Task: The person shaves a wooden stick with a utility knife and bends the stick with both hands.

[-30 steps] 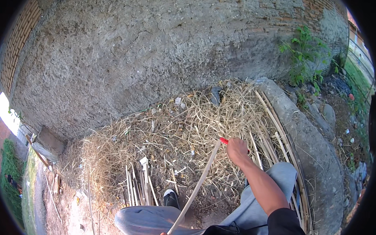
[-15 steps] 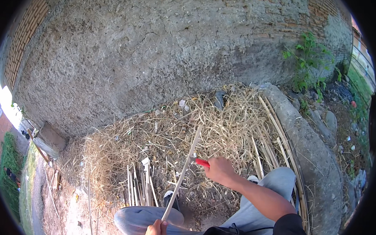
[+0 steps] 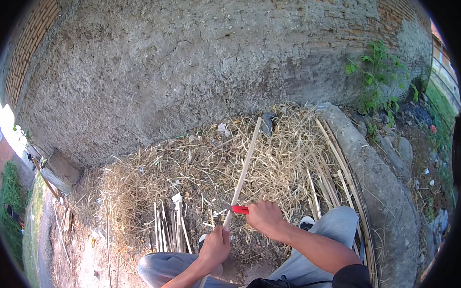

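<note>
Two hands on bamboo strip (image 3: 244, 165): left hand (image 3: 215, 246) grip closed round lower part, right hand (image 3: 263, 218) grip holding red knife (image 3: 239, 209) against it, above shavings (image 3: 199, 178).

No packages, labels, signs or screens can be made out anywhere in the frame. A few small pale scraps (image 3: 221, 127) lie in the straw just above the middle, and small coloured bits (image 3: 432, 128) dot the ground at the right edge, all too small to identify.
</note>
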A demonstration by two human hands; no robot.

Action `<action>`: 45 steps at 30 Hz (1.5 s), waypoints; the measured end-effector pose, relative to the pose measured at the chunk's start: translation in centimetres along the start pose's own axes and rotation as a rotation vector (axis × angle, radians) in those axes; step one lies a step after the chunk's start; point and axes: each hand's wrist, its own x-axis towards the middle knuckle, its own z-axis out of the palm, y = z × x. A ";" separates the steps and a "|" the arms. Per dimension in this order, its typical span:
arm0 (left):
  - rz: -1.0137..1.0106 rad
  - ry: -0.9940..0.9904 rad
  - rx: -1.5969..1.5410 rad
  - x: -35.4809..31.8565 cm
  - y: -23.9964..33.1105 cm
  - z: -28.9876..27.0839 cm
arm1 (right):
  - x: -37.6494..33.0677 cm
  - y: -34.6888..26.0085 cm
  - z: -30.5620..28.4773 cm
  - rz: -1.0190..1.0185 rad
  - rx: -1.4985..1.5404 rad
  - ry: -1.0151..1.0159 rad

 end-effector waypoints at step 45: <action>-0.765 -0.242 -1.030 -12.6 -6.8 -5.9 | 3.0 7.6 0.8 0.271 -0.306 -0.077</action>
